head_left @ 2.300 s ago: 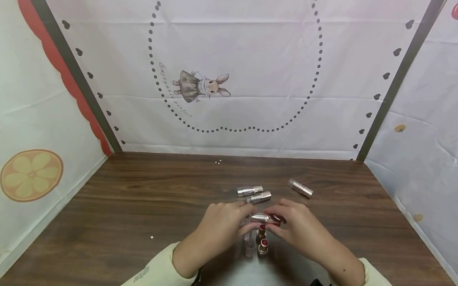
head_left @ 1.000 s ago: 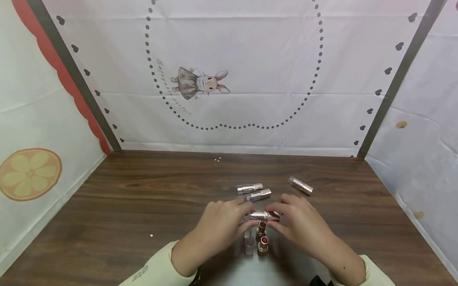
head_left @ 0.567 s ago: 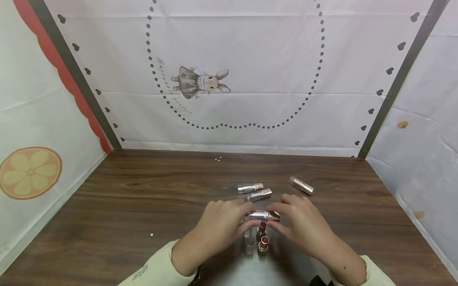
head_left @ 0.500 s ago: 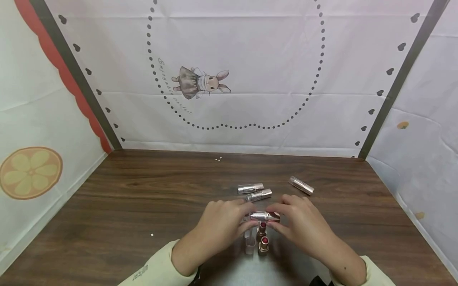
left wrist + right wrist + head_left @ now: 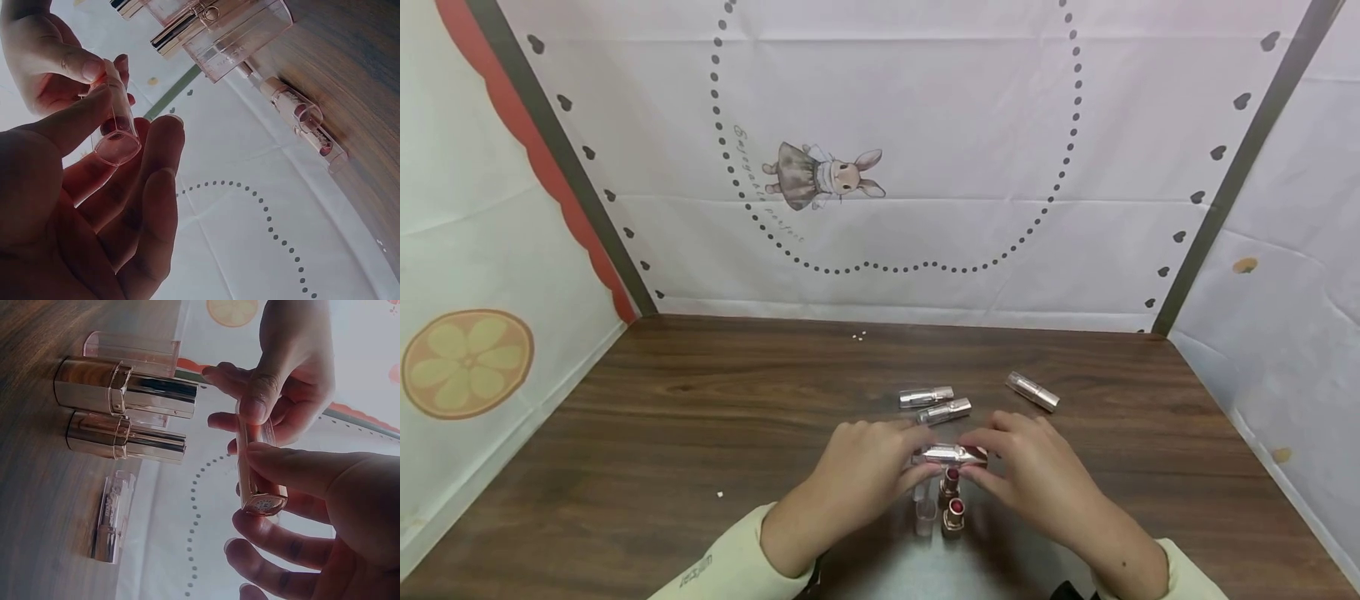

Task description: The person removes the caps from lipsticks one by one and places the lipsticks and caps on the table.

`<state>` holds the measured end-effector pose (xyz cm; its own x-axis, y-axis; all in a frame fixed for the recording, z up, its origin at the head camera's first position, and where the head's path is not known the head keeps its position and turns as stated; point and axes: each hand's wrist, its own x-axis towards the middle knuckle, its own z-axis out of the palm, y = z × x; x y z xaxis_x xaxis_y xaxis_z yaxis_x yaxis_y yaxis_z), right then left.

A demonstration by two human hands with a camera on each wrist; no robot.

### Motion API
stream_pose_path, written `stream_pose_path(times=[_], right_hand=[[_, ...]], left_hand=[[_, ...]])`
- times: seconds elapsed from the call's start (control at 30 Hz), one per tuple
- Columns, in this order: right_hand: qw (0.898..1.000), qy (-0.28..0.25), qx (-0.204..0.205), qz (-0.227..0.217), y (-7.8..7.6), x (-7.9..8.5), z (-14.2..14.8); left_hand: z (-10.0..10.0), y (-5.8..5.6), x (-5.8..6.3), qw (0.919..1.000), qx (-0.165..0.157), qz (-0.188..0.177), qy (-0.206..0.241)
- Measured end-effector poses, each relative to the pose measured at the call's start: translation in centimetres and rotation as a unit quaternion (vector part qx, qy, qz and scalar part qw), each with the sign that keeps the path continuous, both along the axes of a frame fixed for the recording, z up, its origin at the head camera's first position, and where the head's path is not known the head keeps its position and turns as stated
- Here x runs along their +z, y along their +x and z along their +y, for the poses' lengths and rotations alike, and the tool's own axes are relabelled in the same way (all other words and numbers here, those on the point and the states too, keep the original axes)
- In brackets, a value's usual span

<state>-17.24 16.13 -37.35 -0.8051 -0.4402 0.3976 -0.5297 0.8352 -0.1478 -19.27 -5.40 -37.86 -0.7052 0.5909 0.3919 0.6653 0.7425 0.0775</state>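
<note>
A capped lipstick point(image 5: 950, 455) lies sideways between my two hands, above the table. My left hand point(image 5: 868, 467) pinches its clear-cap end between thumb and fingers. At the other end, my right hand point(image 5: 1026, 467) pinches the shiny rose-gold base point(image 5: 265, 503). Through the cap a dark red tip point(image 5: 115, 127) shows in the left wrist view. Below the hands, two uncapped lipsticks, a farther one point(image 5: 951, 482) and a nearer one point(image 5: 953, 518), stand upright with red tips out. Beside them on the left stands a clear cap point(image 5: 925, 518), with another partly hidden behind it.
Past my hands, two capped lipsticks lie close together: one point(image 5: 925, 397) behind, another point(image 5: 945, 411) in front. A third capped lipstick point(image 5: 1032, 392) lies farther right. White specks dot the brown table point(image 5: 737, 392). Printed cloth walls point(image 5: 962, 167) enclose its back and sides.
Since 2.3 seconds ago, more of the held lipstick has come into sight between my fingertips and my right fingers have shifted slightly on its base. Over the last second the hands stay nearly still.
</note>
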Motion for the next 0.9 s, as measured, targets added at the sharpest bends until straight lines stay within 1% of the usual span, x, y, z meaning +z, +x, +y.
stream_pose_path(times=[0.27, 0.37, 0.5, 0.6, 0.73, 0.9], right_hand=[[1.000, -0.004, 0.002, -0.002, 0.0, -0.1, 0.0], [1.000, -0.001, 0.003, 0.011, -0.1, -0.1, 0.1], [1.000, -0.009, -0.001, 0.023, -0.3, -0.2, 0.2], [1.000, -0.029, -0.004, 0.009, -0.4, -0.2, 0.3], [0.999, -0.047, -0.009, -0.014, -0.5, -0.2, 0.4], [0.998, -0.046, -0.010, -0.035, -1.0, -0.6, 0.7]], left_hand=[[0.0, -0.1, -0.1, 1.0000, -0.002, 0.001, 0.001], [-0.1, -0.2, -0.1, 1.0000, -0.002, 0.005, 0.000], [-0.3, -0.3, 0.0, 1.0000, 0.001, 0.010, 0.003], [-0.3, -0.3, -0.1, 0.9999, 0.000, 0.005, 0.011], [-0.5, -0.5, -0.4, 0.9997, -0.001, -0.012, 0.023], [-0.6, -1.2, -0.8, 0.9981, 0.002, -0.056, 0.023]])
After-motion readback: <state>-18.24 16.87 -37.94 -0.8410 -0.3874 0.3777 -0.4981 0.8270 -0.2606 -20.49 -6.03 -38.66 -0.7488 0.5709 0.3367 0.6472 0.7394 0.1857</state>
